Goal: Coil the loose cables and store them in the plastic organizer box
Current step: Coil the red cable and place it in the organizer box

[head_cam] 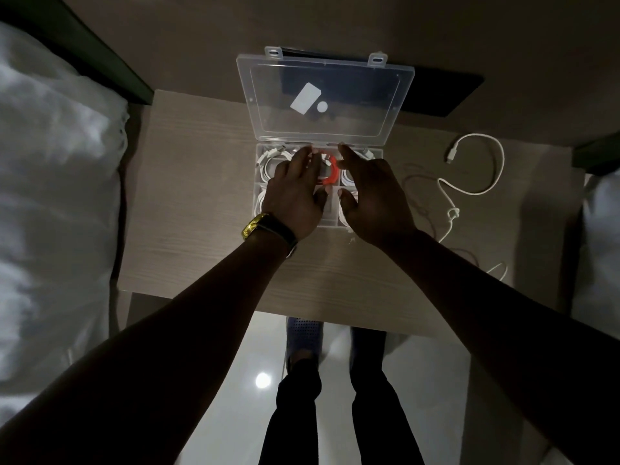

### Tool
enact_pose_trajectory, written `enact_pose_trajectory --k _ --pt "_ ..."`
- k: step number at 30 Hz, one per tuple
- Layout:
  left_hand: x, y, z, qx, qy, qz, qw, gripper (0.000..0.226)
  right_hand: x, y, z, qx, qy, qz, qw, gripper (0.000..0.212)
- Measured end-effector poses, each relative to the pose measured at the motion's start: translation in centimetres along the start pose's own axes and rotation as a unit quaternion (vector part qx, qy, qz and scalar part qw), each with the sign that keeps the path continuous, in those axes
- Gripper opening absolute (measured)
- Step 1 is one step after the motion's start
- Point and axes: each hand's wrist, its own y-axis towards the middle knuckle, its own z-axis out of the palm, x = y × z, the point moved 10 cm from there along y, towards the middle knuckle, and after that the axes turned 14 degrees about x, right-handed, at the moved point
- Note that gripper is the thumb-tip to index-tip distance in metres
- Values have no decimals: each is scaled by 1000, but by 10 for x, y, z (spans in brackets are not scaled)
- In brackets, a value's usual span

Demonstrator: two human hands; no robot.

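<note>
Pale wooden table bearing the open organizer box. Left hand and right hand, fingers spread, press an orange coil into its middle rear compartment; loose white cable lies right.

bench: pale wood grain
bed: white bedding, left of bench
floor: glossy, light glare
shoes: dark
</note>
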Motion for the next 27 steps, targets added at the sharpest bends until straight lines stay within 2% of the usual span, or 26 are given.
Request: enact_pose_trajectory --k 7,13,17,22,27 --pt "2 8 7 31 76 -23 996 67 -1 5 2 5 15 8 1000 65" --pt "2 13 11 54 81 -30 995 64 8 31 24 97 -93 11 991 57" --pt "4 15 9 54 84 -34 994 66 9 36 23 93 -156 36 983 52" --pt "7 19 9 64 89 -41 993 70 -3 40 40 153 -135 113 972 67" --pt "9 19 1 78 48 -34 995 71 0 47 40 168 -99 147 970 65"
